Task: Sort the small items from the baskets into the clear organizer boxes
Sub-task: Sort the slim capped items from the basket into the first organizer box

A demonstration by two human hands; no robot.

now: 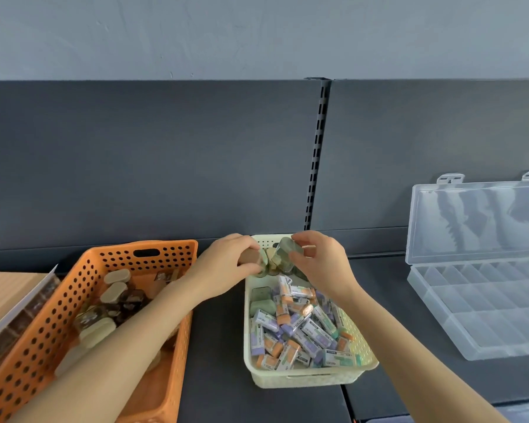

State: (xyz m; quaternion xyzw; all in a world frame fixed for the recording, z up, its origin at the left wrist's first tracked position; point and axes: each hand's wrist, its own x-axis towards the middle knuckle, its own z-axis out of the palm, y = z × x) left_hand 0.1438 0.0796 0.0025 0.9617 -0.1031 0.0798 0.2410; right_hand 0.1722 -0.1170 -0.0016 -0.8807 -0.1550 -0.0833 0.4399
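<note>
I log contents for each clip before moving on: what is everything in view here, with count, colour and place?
orange perforated plastic basket: one, orange, left, holding beige and brown small cases
cream woven-pattern plastic basket: one, cream, centre
wrapped erasers: many, purple, orange and green, in the cream basket
clear plastic organizer box: one, transparent, right, lid open
tan box: one, tan, far left edge, mostly cut off
dark grey shelf: one, dark grey, under everything
left hand: one, over the cream basket's far end, grip round a small brown-and-green item
right hand: one, beside the left, grip pinching a green oval case
</note>
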